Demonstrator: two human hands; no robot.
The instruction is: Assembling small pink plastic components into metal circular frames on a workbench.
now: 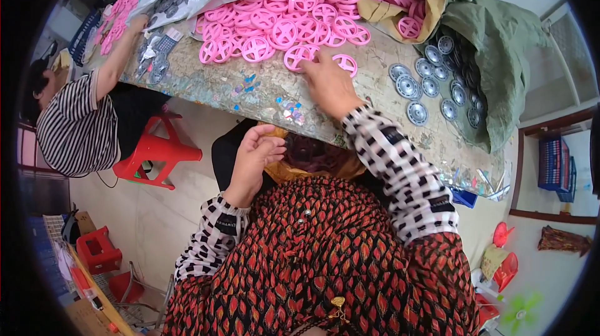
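Observation:
My right hand (331, 86) reaches over the near edge of the worktable, fingers bent and closed on the rim of a pink plastic wheel (295, 60) with spokes. Just beside those fingers lies another pink wheel (345, 64). A large heap of pink wheels (284, 33) spreads behind, spilling from a white sack. My left hand (253, 160) hovers below the table edge, palm turned inward, its fingers loosely bent and apart, with nothing visible in them. Under it, at my lap, a yellowish bag (287, 175) stands open with dark reddish pieces inside, partly hidden by my clothing.
Silver-grey wheel discs (417, 112) lie at the table's right, by a green sack (509, 55) full of them. Blue and white scraps dot the worn tabletop (212, 89). A person in a striped shirt (78, 127) sits at the left on a red stool (159, 152), one arm on the table.

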